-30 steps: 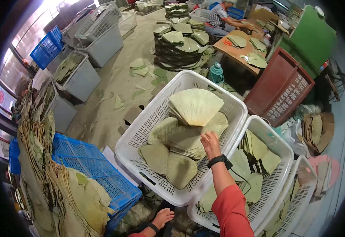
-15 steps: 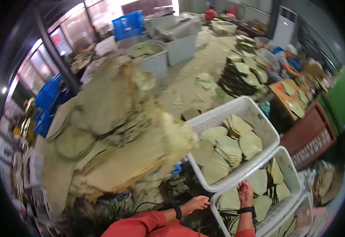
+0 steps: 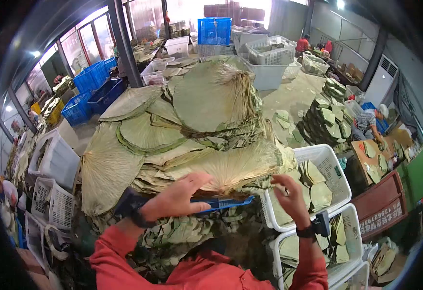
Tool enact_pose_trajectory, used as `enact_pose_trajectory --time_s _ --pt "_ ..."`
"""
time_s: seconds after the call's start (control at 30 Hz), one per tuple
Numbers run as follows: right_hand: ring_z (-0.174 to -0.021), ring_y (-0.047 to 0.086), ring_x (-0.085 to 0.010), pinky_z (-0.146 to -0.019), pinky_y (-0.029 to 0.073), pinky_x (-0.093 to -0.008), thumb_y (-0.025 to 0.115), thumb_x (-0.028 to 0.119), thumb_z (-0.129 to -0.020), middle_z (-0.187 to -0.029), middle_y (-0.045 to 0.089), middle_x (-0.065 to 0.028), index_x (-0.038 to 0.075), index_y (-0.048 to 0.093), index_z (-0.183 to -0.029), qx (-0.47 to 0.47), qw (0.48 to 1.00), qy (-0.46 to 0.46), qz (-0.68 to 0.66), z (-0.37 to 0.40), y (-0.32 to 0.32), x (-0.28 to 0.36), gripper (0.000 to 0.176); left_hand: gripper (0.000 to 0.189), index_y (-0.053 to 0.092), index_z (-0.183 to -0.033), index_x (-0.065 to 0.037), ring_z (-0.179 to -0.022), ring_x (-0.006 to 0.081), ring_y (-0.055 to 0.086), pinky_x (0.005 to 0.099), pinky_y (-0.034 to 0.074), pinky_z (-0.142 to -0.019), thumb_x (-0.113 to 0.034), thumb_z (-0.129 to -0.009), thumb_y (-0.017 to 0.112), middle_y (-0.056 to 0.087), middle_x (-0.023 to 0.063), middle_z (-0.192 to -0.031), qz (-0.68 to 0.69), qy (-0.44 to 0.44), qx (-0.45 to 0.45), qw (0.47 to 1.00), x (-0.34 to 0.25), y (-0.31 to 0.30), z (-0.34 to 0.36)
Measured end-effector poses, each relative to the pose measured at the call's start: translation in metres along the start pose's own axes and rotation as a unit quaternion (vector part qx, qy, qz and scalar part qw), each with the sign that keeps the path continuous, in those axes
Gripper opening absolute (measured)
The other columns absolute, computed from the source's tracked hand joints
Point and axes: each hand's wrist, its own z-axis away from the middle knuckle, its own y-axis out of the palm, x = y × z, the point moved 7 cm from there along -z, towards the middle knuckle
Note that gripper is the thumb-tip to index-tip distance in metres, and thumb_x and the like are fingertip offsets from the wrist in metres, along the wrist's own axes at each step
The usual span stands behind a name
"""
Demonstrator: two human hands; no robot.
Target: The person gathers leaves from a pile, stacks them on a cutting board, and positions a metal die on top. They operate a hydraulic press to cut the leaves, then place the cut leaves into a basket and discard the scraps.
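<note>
A tall pile of large dried lotus leaves [image 3: 206,108] is heaped in front of me, its brown stalk ends facing right and toward me. My left hand [image 3: 180,195] is raised before the near edge of the pile, fingers stretched and thumb apart, holding nothing. My right hand [image 3: 291,198] hovers in front of the white basket [image 3: 344,181], fingers slightly bent and apart, with nothing in it. Cut leaf pieces [image 3: 320,193] lie inside that basket. Whether either hand touches a leaf is hard to tell.
A second white basket [image 3: 359,227] with leaf pieces stands nearer me. A blue crate edge [image 3: 226,204] shows under the pile, with leaf scraps [image 3: 182,229] below. A person [image 3: 368,123] works at a wooden table [image 3: 366,162] on the right. White crates [image 3: 54,203] line the left.
My view has turned left, toward the leaf pile. My right hand has come up from the nearer basket, and my left hand has risen to the pile's near edge.
</note>
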Motion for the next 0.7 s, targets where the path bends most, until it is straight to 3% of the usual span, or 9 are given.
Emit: enact_pose_trajectory --time_s 0.07,0.13,0.23,0.33,0.37,0.47,0.5,0.6,0.7 --pt "-0.119 0.044 -0.0326 -0.102 0.033 -0.0425 0.067 0.013 -0.072 -0.118 0.054 -0.0134 0.008 0.051 -0.122 0.108 0.972 -0.081 0.192 -0.010 0.040 0.035 0.052 0.080 0.035 -0.133 0.003 -0.126 0.0387 0.036 0.0436 0.027 -0.107 -0.043 -0.076 0.067 0.039 0.0240 -0.134 -0.155 0.003 0.035 0.987 0.035 0.019 -0.004" --pt "-0.123 0.040 -0.0324 -0.104 0.030 -0.0425 0.067 0.021 -0.074 -0.126 0.049 -0.0128 0.009 0.049 -0.124 0.135 0.925 -0.158 0.319 -0.018 0.082 0.042 0.055 0.087 0.031 -0.136 0.004 -0.128 0.0417 0.032 0.0449 0.025 -0.108 -0.048 -0.075 0.066 0.036 0.0252 -0.136 -0.226 -0.003 0.078 0.971 0.060 0.037 -0.011" --pt "-0.121 0.043 -0.0317 -0.101 0.033 -0.0417 0.066 0.025 -0.076 -0.123 0.051 -0.0119 0.011 0.049 -0.125 0.130 0.924 -0.177 0.313 -0.036 0.125 0.025 0.054 0.088 0.032 -0.133 0.006 -0.127 0.0413 0.035 0.0441 0.026 -0.107 -0.049 -0.073 0.066 0.038 0.0252 -0.134 -0.213 -0.005 0.121 0.970 0.084 0.058 -0.033" --pt "-0.118 0.046 -0.0302 -0.098 0.036 -0.0409 0.066 0.028 -0.077 -0.122 0.053 -0.0109 0.012 0.048 -0.127 0.229 0.944 -0.081 0.222 -0.054 0.137 0.018 0.056 0.081 0.037 -0.128 0.006 -0.122 0.0400 0.040 0.0425 0.032 -0.103 -0.047 -0.073 0.066 0.042 0.0245 -0.130 -0.176 0.001 0.214 0.961 0.091 0.064 -0.039" --pt "-0.106 0.056 -0.0308 -0.089 0.044 -0.0396 0.067 0.028 -0.076 -0.111 0.060 -0.0116 0.011 0.053 -0.122 0.213 0.944 -0.090 0.236 -0.060 0.133 0.021 0.051 0.073 0.041 -0.123 0.006 -0.116 0.0385 0.045 0.0411 0.038 -0.097 -0.044 -0.074 0.065 0.047 0.0236 -0.124 -0.171 0.028 0.186 0.967 0.090 0.057 -0.038" --pt "-0.092 0.061 -0.0329 -0.079 0.049 -0.0391 0.067 0.024 -0.075 -0.100 0.064 -0.0133 0.010 0.059 -0.114 0.236 0.965 0.000 0.117 -0.077 0.128 0.001 0.042 0.068 0.042 -0.123 0.002 -0.111 0.0367 0.050 0.0416 0.042 -0.092 -0.041 -0.075 0.065 0.050 0.0210 -0.121 -0.094 0.008 0.131 0.987 0.102 0.045 -0.043" --pt "-0.082 0.062 -0.0357 -0.071 0.050 -0.0392 0.067 0.019 -0.075 -0.089 0.065 -0.0158 0.009 0.062 -0.106 0.183 0.972 -0.010 0.146 -0.081 0.125 -0.004 0.033 0.060 0.045 -0.124 -0.003 -0.102 0.0346 0.056 0.0414 0.046 -0.085 -0.036 -0.076 0.063 0.057 0.0181 -0.112 -0.039 -0.024 0.121 0.992 0.103 0.034 -0.048" --pt "-0.082 0.061 -0.0371 -0.069 0.049 -0.0398 0.067 0.016 -0.075 -0.086 0.064 -0.0176 0.010 0.062 -0.106 0.196 0.965 0.126 0.118 -0.099 0.126 -0.016 0.032 0.050 0.050 -0.119 -0.006 -0.095 0.0340 0.058 0.0416 0.047 -0.081 -0.031 -0.077 0.062 0.060 0.0171 -0.106 -0.012 -0.131 0.159 0.979 0.141 0.024 -0.062" --pt "-0.081 0.060 -0.0387 -0.067 0.049 -0.0384 0.067 0.016 -0.076 -0.084 0.063 -0.0191 0.008 0.062 -0.103 0.164 0.981 0.053 0.093 -0.103 0.125 -0.013 0.029 0.044 0.055 -0.115 -0.005 -0.093 0.0340 0.059 0.0406 0.048 -0.081 -0.026 -0.077 0.062 0.061 0.0183 -0.104 0.011 -0.090 0.140 0.986 0.170 0.023 -0.067"
